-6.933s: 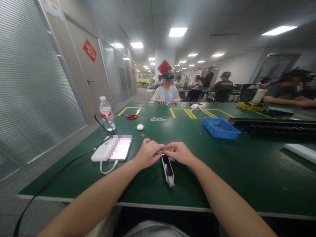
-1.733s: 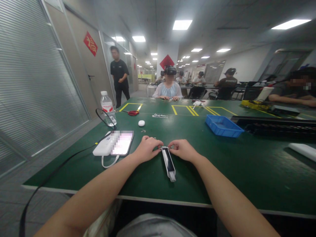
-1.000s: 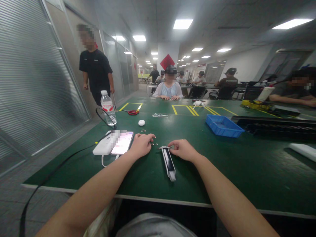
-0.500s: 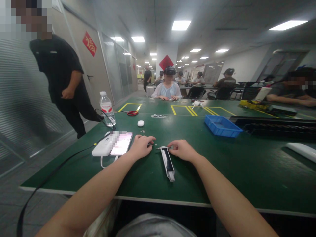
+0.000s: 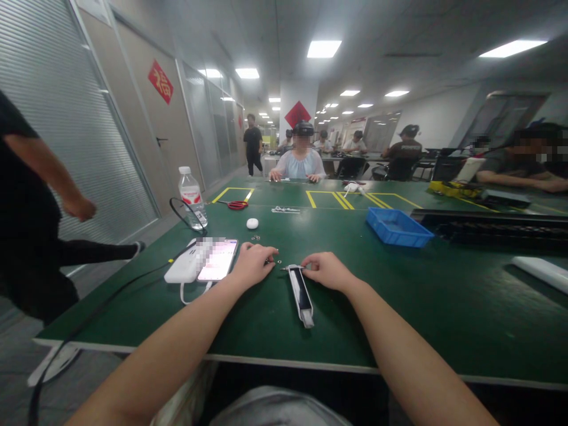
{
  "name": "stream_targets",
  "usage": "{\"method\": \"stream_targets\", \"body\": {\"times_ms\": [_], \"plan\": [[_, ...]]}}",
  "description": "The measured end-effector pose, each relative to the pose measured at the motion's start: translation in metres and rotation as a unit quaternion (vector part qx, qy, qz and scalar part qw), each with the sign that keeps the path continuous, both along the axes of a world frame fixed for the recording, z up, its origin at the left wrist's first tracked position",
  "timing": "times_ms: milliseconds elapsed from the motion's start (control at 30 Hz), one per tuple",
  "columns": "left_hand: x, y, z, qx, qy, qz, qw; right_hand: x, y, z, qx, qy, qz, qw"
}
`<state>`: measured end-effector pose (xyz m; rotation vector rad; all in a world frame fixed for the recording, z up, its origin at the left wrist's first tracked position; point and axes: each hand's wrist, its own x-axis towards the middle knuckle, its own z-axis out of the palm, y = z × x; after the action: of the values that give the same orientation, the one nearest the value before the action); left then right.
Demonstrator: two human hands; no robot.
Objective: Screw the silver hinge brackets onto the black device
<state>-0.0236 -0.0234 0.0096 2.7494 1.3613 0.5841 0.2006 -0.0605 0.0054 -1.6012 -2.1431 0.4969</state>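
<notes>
A long narrow device (image 5: 302,296) with a white frame and dark face lies on the green table (image 5: 421,313), its far end between my hands. A thin metal rod (image 5: 284,268) sticks out to the left of that end. At the rod's right side, my right hand (image 5: 327,270) has thumb and forefinger pinched together, apparently on the rod; the contact is tiny. My left hand (image 5: 254,265) rests on the table with curled fingers over small dark pieces, mostly hidden. Just right of its fingertips lies a small ring (image 5: 279,261).
Left are a phone (image 5: 219,260), a white power bank (image 5: 181,265) with cable, and a water bottle (image 5: 191,198). Beyond my hands lie a white case (image 5: 252,223), small rings (image 5: 255,238) and red-handled scissors (image 5: 237,205). A blue bin (image 5: 397,228) stands right. Several people are around.
My hands and the device stay nearly in place. The walking person in black has moved left and closer. Across the table, the seated person's hands have moved apart.
</notes>
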Motion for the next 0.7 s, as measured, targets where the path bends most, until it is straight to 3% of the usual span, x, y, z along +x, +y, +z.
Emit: {"method": "stream_targets", "body": {"times_ms": [267, 700], "plan": [[0.0020, -0.0020, 0.0041, -0.003, 0.033, -0.012, 0.999, -0.0005, -0.0002, -0.0002, 0.002, 0.003, 0.001, 1.000], [0.0072, -0.0023, 0.0051, 0.090, 0.132, -0.045, 0.986, 0.0021, 0.0040, -0.0078, 0.008, 0.013, 0.009, 1.000]]}}
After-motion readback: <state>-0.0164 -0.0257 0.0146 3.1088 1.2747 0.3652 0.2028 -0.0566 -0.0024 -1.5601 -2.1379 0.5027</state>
